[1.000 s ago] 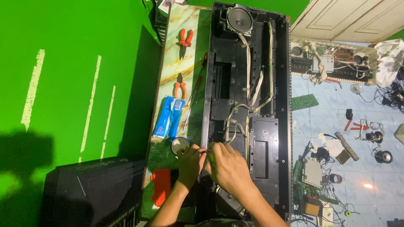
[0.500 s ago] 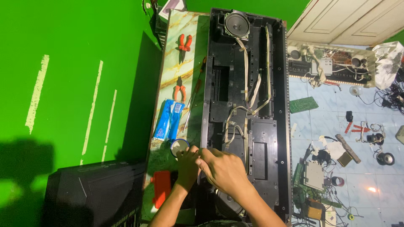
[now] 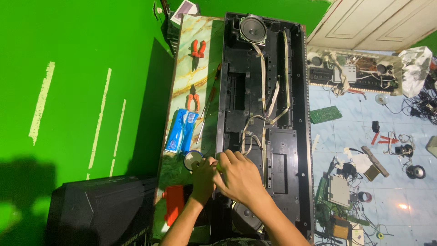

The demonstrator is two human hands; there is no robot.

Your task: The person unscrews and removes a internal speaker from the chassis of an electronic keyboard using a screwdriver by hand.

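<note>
Marble table [image 3: 193, 32], hands [image 3: 227, 175] on casing [image 3: 255, 114]

Electronics repair workshop: pliers [image 3: 198, 48], circuit boards [image 3: 325, 114]

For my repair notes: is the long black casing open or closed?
Open: the black casing shows its speaker and pale ribbon cables uncovered.
</note>
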